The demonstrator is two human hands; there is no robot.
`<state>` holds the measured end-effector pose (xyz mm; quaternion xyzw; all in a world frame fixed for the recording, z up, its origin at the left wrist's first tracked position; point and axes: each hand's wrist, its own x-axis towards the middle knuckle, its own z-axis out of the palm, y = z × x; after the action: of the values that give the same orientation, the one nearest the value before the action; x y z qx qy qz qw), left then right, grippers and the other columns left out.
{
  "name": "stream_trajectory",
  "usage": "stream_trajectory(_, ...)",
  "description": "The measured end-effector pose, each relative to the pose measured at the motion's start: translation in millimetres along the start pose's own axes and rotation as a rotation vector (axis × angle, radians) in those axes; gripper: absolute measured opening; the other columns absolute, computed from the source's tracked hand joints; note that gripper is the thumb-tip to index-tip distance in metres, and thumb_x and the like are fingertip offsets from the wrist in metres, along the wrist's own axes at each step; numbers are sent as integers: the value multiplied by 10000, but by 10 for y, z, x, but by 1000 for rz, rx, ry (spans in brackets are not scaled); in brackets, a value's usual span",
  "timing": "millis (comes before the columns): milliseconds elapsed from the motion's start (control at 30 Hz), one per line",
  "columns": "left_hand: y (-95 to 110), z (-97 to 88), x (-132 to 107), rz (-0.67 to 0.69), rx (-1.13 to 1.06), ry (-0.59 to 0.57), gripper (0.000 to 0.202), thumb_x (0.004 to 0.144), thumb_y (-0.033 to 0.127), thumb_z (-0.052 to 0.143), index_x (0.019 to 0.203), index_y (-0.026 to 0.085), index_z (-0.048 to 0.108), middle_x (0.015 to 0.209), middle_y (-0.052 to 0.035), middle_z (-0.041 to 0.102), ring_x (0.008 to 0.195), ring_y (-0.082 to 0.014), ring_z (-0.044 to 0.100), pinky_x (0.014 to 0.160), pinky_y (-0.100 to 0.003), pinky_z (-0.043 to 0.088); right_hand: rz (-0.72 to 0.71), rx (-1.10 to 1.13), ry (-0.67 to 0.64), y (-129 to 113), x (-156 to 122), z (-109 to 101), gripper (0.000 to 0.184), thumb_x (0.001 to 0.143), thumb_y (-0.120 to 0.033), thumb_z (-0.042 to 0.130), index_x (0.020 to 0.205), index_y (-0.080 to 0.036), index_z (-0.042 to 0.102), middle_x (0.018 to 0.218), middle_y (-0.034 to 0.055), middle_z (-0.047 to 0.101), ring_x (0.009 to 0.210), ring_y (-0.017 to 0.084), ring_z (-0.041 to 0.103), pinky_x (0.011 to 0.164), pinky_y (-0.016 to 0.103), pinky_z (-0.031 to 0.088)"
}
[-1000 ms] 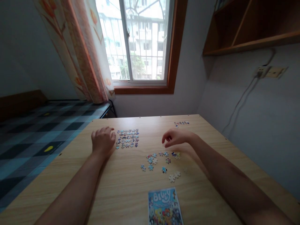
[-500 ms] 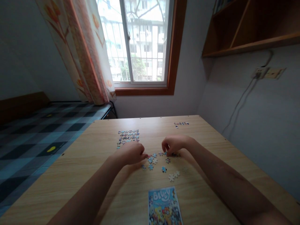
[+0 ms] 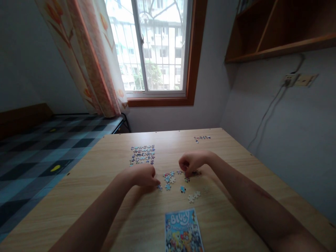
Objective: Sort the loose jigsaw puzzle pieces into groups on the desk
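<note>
My left hand (image 3: pixel 144 175) is closed, its fingertips down at a small blue puzzle piece (image 3: pixel 159 188) at the left of a loose cluster. My right hand (image 3: pixel 195 161) is curled with fingers pinched over another puzzle piece (image 3: pixel 187 180), which they partly cover. Between the hands lies a small heap of mostly blue pieces (image 3: pixel 168 177). One blue piece with dark spots (image 3: pixel 183 189) sits apart, nearer to me. Two pale, blank-looking pieces (image 3: pixel 193 197) are below it. Several pieces (image 3: pixel 196 172) lie partly behind my right wrist.
Rows of puzzle pieces (image 3: pixel 143 154) are set out beyond my left hand. A short row (image 3: pixel 202 137) lies at the table's far right. A Bluey picture card (image 3: pixel 183 231) is at the near side of the wooden table (image 3: pixel 126 224). A bed (image 3: pixel 60 140) stands left.
My left hand has moved left and toward me, from the heap's edge to the separate blue piece. My right fingertips have shifted slightly nearer, onto the piece below them.
</note>
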<state>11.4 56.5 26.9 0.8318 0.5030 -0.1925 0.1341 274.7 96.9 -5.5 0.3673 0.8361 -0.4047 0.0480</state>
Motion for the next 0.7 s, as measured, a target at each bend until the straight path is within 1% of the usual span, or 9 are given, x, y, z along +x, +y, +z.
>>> stream_trajectory(67,-17,19,13,-1,-2,7,410,688,540,552,657,167,720,635,-85,670,537,-173,521,571,-314,432,-68,118,76,103,-37,-86,285,673,-322,756,853,-136,637,723,-30,577,635,57,491,567,164,357)
stream_trajectory(100,-24,27,19,-7,-4,8,391,675,526,564,647,167,716,624,-82,665,536,-176,525,571,-315,435,-87,166,154,182,-69,-147,308,684,-343,749,887,-135,646,738,-24,586,651,60,500,579,165,367)
stream_trajectory(167,-31,36,27,-24,-10,0,351,651,494,578,622,169,705,607,-77,659,542,-183,536,568,-311,439,-72,230,369,399,-153,-283,355,698,-375,735,946,-134,653,768,-6,614,672,72,524,597,171,388)
stream_trajectory(267,-36,33,32,-39,-26,-30,305,629,457,579,597,176,694,602,-70,660,563,-196,557,560,-305,437,69,216,769,827,-283,-441,341,740,-359,667,986,-122,663,839,42,668,707,100,570,612,188,415)
stream_trajectory(333,-40,30,38,-33,-42,-56,290,628,440,573,602,179,694,623,-69,671,582,-201,569,561,-303,433,222,122,955,1109,-339,-468,297,735,-311,648,958,-119,687,880,61,693,755,123,603,660,203,448)
stream_trajectory(400,-47,32,47,-26,-55,-73,306,647,448,560,611,177,696,648,-75,680,598,-200,576,572,-303,431,291,97,1012,1330,-359,-432,280,745,-270,618,956,-104,695,916,82,704,804,140,622,717,218,467)
stream_trajectory(500,-53,38,57,-7,-65,-77,414,704,539,523,615,173,696,653,-89,680,600,-199,573,591,-313,431,348,71,1030,1506,-335,-336,269,739,-266,620,946,-119,710,896,69,714,804,147,634,729,223,474)
stream_trajectory(600,-54,47,58,4,-71,-80,498,721,620,505,626,173,702,648,-94,679,588,-199,563,593,-321,434,384,36,1045,1539,-292,-283,285,737,-281,636,977,-152,718,893,45,718,792,141,642,727,216,474)
stream_trajectory(700,-58,67,66,-2,-74,-73,479,701,613,537,635,172,711,640,-85,679,568,-188,552,590,-314,437,421,-4,1084,1520,-286,-289,333,753,-302,636,1054,-183,712,962,38,717,789,129,646,745,214,475)
